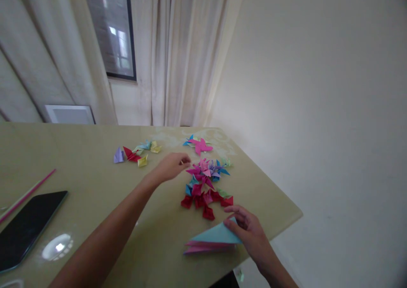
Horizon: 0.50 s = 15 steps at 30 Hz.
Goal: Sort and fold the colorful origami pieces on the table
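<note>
My left hand (174, 166) reaches over the table just left of a cluster of folded paper flowers (205, 169) in pink, purple and blue. Its fingers are curled together, and what they hold, if anything, is too small to name. At the table's near right edge, my right hand (247, 228) has its thumb on a stack of folded paper (216, 234), light blue on top with pink and purple layers beneath. Red folded paper pieces (208, 212) lie just beyond that stack. Behind the cluster sits a pink paper star (200, 145) with blue points beside it.
Several small origami pieces (131, 154) in purple, red, yellow and green lie farther left. A black tablet-like slab (32, 224) and a thin pink stick (32, 190) rest at the left. The table (270, 195) ends at a corner near the white wall on the right.
</note>
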### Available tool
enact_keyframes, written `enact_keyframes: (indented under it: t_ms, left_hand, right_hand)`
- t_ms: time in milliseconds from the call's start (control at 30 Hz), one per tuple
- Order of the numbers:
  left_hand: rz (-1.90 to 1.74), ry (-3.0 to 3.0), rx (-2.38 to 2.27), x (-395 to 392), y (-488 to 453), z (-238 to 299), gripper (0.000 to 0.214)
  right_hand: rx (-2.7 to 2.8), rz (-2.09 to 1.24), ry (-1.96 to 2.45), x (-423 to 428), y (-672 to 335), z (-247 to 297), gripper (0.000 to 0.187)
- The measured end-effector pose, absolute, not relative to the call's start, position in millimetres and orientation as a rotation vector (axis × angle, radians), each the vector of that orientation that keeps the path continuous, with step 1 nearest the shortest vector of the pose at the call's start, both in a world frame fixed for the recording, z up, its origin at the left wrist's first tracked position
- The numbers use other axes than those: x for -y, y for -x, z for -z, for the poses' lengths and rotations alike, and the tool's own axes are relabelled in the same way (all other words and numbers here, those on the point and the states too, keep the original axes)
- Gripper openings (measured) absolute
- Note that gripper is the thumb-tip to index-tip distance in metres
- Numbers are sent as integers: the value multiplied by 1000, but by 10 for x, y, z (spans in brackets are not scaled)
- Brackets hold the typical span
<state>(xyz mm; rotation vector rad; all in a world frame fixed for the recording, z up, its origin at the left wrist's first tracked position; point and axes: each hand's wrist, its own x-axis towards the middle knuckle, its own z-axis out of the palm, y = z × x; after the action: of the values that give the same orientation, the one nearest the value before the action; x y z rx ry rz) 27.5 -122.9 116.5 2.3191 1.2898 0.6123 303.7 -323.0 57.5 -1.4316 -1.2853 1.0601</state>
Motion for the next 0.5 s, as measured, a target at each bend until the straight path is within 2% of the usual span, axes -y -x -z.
enact_keyframes:
  t_ms: [133,267,367,500]
  left_hand:
    - [-778,-2162,-1904,858,261,-852,45]
    - [-487,-2090,-2220,731,636,-536,59]
    - [-398,-2112,-2175,653,725,-373,48]
    - [-385,-2162,-2081,543,764,-309,26]
  right_hand:
    - [1443,-861,1550,3289,-2979,-387,38]
    - [1683,-419,1589,3276,-2976,-306,26]
    - [1746,-208,1550,3272,-3016,-269,23]
    - [1768,-169,1539,3282,-3074,-278,24]
